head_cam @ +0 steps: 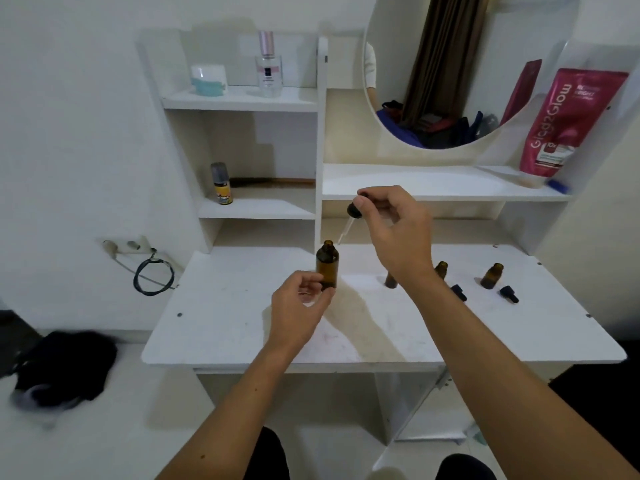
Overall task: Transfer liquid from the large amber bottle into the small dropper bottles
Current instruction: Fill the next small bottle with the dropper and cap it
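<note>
Biggest risk first: the white laminate vanity table (242,327) is sitting low and centre in the frame, and any drip landing on it is wasted liquid. The left hand (298,306), centre frame, is gripping the large amber glass bottle (327,266) only around its lower body, fingers closed on it, so the grip is low on a tall shape; a nudge at the neck could be tipping it, and it is open at the top. I can't tell whether its base is resting on the table or lifted just off it. The bottle is standing upright, long axis vertical, mouth pointing to the top of the frame. The right hand (394,230), just right of centre, is pinching the black rubber bulb of the glass dropper (349,221) between thumb and fingertips. The dropper's long axis is running diagonally, bulb up and right, glass tip down and left, tip hanging just beside and slightly above the bottle mouth, not inside it. An off-line tip is likely to be catching the rim or dripping outside; extra squeeze on the bulb would be ejecting whatever it holds, though I can't tell if the pipette is loaded. The small amber dropper bottles (491,276) are standing uncapped at right of centre, one largely hidden behind the right wrist, so a swinging forearm could be knocking them over. Their black dropper caps (509,294) are lying loose on their sides beside them and could roll.
</note>
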Available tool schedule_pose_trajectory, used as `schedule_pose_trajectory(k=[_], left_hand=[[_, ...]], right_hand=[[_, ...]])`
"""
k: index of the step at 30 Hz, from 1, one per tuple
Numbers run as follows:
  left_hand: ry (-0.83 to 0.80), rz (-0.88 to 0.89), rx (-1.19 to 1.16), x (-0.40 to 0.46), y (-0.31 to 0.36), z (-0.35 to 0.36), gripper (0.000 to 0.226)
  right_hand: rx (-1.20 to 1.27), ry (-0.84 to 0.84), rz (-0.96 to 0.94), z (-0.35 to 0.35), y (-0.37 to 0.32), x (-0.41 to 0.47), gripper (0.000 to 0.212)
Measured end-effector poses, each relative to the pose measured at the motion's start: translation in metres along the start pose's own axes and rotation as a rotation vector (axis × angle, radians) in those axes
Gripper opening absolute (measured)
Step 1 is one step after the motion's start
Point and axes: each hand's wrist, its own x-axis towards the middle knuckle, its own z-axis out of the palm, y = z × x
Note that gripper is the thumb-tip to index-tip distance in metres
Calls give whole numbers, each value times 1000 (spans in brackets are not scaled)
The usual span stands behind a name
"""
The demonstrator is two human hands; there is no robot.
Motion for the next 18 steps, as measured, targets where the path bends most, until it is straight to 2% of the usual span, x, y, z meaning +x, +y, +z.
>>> schedule_pose_trajectory(k=[3, 7, 12, 18], left_hand=[[29, 16, 52, 12, -6, -5, 45], [-30, -76, 22, 25, -2, 0, 63], [-80, -104, -31, 34, -5, 7, 53], [-85, -89, -44, 36, -8, 7, 47]], right_hand=[[28, -2, 8, 12, -3, 1, 15], [23, -18, 10, 22, 0, -1, 15], [-21, -70, 5, 29, 10, -2, 11], [-29, -138, 115, 42, 25, -9, 10]])
